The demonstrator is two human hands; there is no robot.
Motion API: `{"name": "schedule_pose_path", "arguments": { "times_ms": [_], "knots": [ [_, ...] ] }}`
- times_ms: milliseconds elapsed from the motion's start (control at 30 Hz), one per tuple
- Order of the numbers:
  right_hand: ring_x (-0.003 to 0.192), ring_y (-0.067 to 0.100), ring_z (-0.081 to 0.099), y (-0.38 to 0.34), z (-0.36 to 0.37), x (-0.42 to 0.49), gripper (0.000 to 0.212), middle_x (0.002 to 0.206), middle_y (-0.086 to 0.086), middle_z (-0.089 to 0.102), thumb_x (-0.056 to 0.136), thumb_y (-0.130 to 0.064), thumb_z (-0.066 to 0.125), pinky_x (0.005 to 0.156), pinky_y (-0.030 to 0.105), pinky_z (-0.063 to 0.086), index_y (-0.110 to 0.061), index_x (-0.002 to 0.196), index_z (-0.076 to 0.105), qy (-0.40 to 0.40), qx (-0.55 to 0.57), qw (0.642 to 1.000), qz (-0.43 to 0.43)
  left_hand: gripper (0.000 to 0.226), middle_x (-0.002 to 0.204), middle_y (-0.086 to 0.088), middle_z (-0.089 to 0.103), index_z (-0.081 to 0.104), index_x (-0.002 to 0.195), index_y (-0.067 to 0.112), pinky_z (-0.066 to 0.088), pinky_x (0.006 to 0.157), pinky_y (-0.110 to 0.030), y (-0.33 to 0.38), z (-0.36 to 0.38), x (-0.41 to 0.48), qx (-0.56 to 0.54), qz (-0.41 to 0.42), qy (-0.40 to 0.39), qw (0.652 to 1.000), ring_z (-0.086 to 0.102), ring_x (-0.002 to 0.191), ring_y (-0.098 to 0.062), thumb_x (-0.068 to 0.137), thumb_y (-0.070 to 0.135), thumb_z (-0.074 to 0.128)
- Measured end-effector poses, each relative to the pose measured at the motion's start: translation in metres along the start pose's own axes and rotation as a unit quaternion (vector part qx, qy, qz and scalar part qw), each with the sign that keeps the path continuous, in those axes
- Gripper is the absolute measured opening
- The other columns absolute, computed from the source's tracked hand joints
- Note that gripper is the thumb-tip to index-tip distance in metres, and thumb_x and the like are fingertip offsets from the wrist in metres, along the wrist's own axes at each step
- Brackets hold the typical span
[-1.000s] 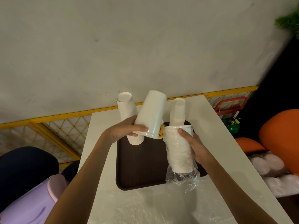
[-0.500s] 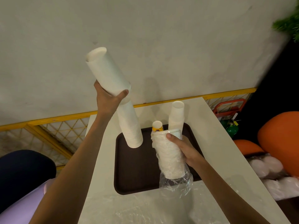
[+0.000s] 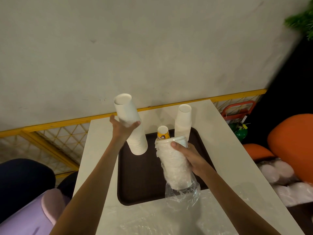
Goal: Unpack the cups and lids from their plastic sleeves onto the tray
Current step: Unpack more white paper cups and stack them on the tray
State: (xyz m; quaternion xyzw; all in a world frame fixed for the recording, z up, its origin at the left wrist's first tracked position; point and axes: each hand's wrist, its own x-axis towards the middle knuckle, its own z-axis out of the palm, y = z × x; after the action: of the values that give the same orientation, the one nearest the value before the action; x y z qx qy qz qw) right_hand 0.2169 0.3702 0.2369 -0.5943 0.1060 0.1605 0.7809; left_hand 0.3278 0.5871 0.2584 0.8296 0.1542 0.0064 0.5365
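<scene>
Head view.
- Left hand [image 3: 123,129], centre frame: fingers curled round the tall white cup stack [image 3: 133,133], which leans with its base at the upper-left corner of the brown tray [image 3: 135,184].
- Right hand [image 3: 188,155]: grips the sleeved cup stack [image 3: 174,165], right of centre, over the tray.
- Risk: the leaning stack may topple on release and strike the yellow cup [image 3: 163,132].
- Change: the stack top sits lower than half a second ago.

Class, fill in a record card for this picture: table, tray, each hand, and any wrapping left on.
Table: white table with a dark tray on it
On tray: second cup stack and yellow cup, at the back
Left hand: holds the leaning tall cup stack, its base at the tray's far left
Right hand: grips the wrapped stack
Wrapping: plastic sleeve bunched round its lower end
</scene>
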Motion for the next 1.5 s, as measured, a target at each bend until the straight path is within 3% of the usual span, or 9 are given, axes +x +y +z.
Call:
{"name": "schedule_pose_path", "arguments": {
  "times_ms": [133,233,433,500,633,767,1133,1300,1500],
  "knots": [
    [0.106,0.024,0.064,0.004,0.001,0.001,0.066,0.114,0.009,0.067,0.06,-0.038,0.072,0.094,0.042,0.051,-0.015,0.12,0.056,-0.004,0.005,1.0,0.007,0.106,0.152,-0.016,0.025,0.001,0.149,0.01,0.032,0.108,-0.039,-0.027,0.016,-0.034,-0.075,-0.08,0.01,0.994,0.034,0.136,-0.033,0.078,0.032,0.077],
    [0.108,0.024,0.063,0.006,0.002,0.001,0.071,0.116,0.009,0.066,0.059,-0.038,0.072,0.096,0.043,0.05,-0.014,0.123,0.054,-0.012,0.004,1.0,0.012,0.079,0.144,-0.014,0.04,0.021,0.146,0.011,0.038,0.101,-0.036,-0.036,0.028,-0.061,-0.11,-0.11,0.021,0.988,0.045,0.128,-0.031,0.086,0.035,0.067],
    [0.099,0.018,0.067,0.001,0.002,-0.008,0.069,0.106,0.004,0.069,0.065,-0.04,0.071,0.079,0.029,0.056,-0.012,0.125,0.053,-0.066,-0.006,0.998,0.014,0.024,0.116,-0.005,0.062,0.052,0.115,0.019,0.051,0.083,-0.02,-0.001,0.022,-0.089,-0.136,-0.022,-0.15,0.979,0.061,0.104,-0.016,0.096,0.034,0.05],
    [0.097,0.017,0.068,0.0,0.002,-0.011,0.082,0.102,0.001,0.072,0.053,-0.053,0.083,0.074,0.027,0.056,-0.016,0.12,0.056,-0.088,-0.017,0.996,0.009,0.034,0.117,-0.002,0.061,0.052,0.119,0.017,0.05,0.079,-0.014,0.013,0.018,-0.091,-0.105,0.019,-0.227,0.968,0.06,0.104,-0.01,0.092,0.038,0.054],
    [0.101,0.019,0.067,-0.003,0.001,-0.013,0.097,0.104,0.002,0.071,0.038,-0.057,0.089,0.075,0.028,0.055,-0.017,0.12,0.055,-0.111,-0.019,0.994,-0.011,0.067,0.124,0.001,0.058,0.052,0.127,0.021,0.046,0.1,-0.03,0.019,0.018,-0.088,-0.001,0.05,-0.311,0.949,0.055,0.116,-0.014,0.072,0.059,0.064],
    [0.105,0.02,0.066,-0.001,0.0,-0.015,0.1,0.108,0.003,0.069,0.033,-0.061,0.088,0.08,0.03,0.055,-0.02,0.119,0.056,-0.104,-0.035,0.994,-0.011,0.084,0.126,0.002,0.057,0.05,0.13,0.023,0.045,0.103,-0.033,0.016,0.019,-0.094,0.034,0.05,-0.354,0.933,0.054,0.117,-0.014,0.06,0.069,0.064],
    [0.102,0.016,0.067,-0.003,0.001,-0.02,0.1,0.106,0.0,0.07,0.035,-0.062,0.087,0.077,0.025,0.055,-0.02,0.119,0.055,-0.129,-0.05,0.99,-0.006,0.043,0.124,-0.004,0.058,0.052,0.125,0.017,0.047,0.098,-0.03,0.024,0.017,-0.1,0.069,0.034,-0.358,0.931,0.057,0.114,-0.019,0.088,0.037,0.061],
    [0.1,0.015,0.067,-0.008,0.0,-0.018,0.098,0.104,0.0,0.07,0.038,-0.057,0.089,0.074,0.024,0.054,-0.018,0.121,0.054,-0.11,-0.051,0.992,-0.018,0.047,0.125,-0.005,0.058,0.053,0.127,0.017,0.049,0.098,-0.033,0.025,0.025,-0.099,0.062,0.032,-0.322,0.944,0.057,0.113,-0.02,0.087,0.039,0.062],
    [0.098,0.01,0.065,-0.008,-0.002,-0.018,0.049,0.107,-0.001,0.066,0.069,-0.033,0.074,0.071,0.02,0.053,-0.028,0.113,0.053,-0.097,-0.085,0.992,-0.017,0.048,0.129,-0.003,0.054,0.05,0.129,0.018,0.046,0.093,-0.027,0.031,0.034,-0.099,0.086,0.04,-0.288,0.953,0.053,0.117,-0.02,0.088,0.039,0.062]
  ]
}}
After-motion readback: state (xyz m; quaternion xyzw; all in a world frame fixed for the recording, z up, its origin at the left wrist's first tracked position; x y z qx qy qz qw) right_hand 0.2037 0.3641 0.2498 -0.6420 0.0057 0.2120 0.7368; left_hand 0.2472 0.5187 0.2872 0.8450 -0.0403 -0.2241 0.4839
